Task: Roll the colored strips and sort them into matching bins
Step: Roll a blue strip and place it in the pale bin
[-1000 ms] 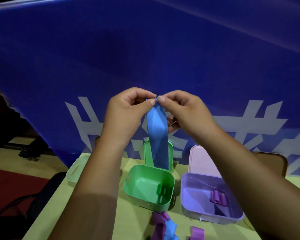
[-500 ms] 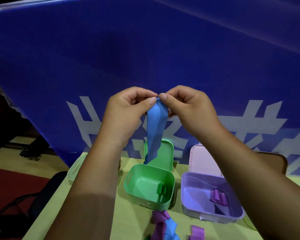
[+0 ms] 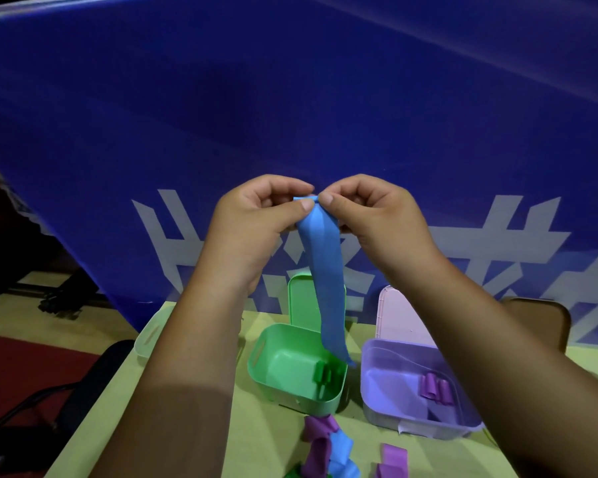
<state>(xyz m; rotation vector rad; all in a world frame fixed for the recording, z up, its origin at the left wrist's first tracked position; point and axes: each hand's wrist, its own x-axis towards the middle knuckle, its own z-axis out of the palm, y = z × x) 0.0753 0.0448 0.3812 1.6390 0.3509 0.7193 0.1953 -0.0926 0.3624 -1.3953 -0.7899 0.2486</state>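
Note:
A blue strip [image 3: 325, 281] hangs from its top end, pinched between my left hand [image 3: 252, 225] and my right hand [image 3: 377, 219], raised above the table. Its loose lower end dangles over the green bin [image 3: 266, 360], which holds a rolled green strip [image 3: 321, 374]. To the right, the purple bin [image 3: 377, 377] contains rolled purple strips [image 3: 435, 388]. A heap of purple and blue strips [image 3: 328, 446] lies on the table in front of the bins.
A pale bin [image 3: 149, 339] stands at the table's left edge, mostly hidden by my left arm. Green lid [image 3: 301, 301] and pink lid [image 3: 397, 315] lean behind their bins. A brown object [image 3: 539, 319] sits at the right. A blue banner [image 3: 290, 115] rises behind the yellow table [image 3: 270, 443].
The hanging blue strip has swung and untwisted, its lower end now reaching down to the green bin's right rim. Both hands stay pinched at the strip's top.

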